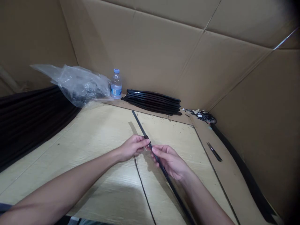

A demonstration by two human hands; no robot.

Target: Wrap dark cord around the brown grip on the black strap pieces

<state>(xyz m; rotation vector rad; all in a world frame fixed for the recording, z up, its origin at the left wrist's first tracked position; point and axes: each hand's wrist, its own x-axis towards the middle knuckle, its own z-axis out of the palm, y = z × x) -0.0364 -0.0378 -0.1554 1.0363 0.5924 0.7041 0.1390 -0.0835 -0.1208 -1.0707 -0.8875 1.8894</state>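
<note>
A long, thin black strip (173, 187) runs slantwise from the bottom edge up over the middle of the table. Near its upper part my left hand (135, 145) pinches it between thumb and fingers, beside a short darker sleeve-like section. Just below, my right hand (169, 159) is closed round the same strip, thumb on top. The strip's far end is free and casts a shadow on the wood. A thin dark cord or strip (142, 184) comes down from under my left hand to the bottom edge; whether my fingers hold it is hidden.
Black strips (152, 101) lie stacked at the back. A water bottle (116, 85) and a clear plastic bag (82, 84) stand left of them. More dark strips (30, 115) lie far left. At right are a knife-like tool (214, 152), scraps (203, 116) and a black strip (241, 168). Cardboard walls (152, 47) surround the table.
</note>
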